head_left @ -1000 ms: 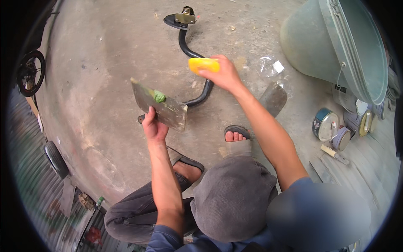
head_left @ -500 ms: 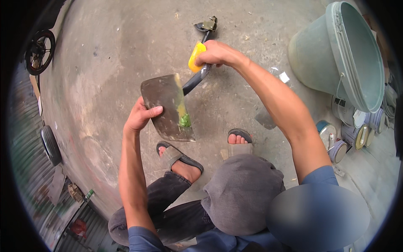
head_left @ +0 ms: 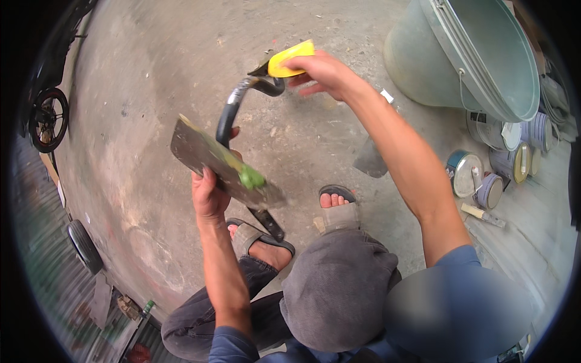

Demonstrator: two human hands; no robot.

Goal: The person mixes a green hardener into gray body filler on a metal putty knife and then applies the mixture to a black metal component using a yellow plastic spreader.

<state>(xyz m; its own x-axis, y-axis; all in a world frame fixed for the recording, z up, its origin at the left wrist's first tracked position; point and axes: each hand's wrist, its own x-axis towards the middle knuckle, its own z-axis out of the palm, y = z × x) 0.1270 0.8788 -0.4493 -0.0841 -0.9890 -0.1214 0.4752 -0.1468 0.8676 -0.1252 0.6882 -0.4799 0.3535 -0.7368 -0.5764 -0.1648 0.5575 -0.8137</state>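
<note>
My left hand (head_left: 209, 193) grips a flat, stained metal plate (head_left: 200, 151) carrying a blob of green paste (head_left: 251, 177); fingertips also show behind it against a black bent tube (head_left: 233, 103), which is raised at a slant behind the plate, its flat lower end near my left foot. My right hand (head_left: 327, 75) holds a yellow, flat hand applicator (head_left: 290, 55) between thumb and fingers, above the far end of the tube, where the dark bracket is mostly hidden.
A large pale bucket (head_left: 411, 66) lies tilted at the upper right, with paint cans (head_left: 469, 172) and a brush (head_left: 482, 216) below it. A grey piece (head_left: 369, 157) lies on the concrete floor. A wheel (head_left: 48, 121) and loose tire (head_left: 83, 245) are at the left.
The black tube has been lifted and turned behind the plate. The plate has tilted, and my right hand with the yellow applicator has moved up toward the tube's far end.
</note>
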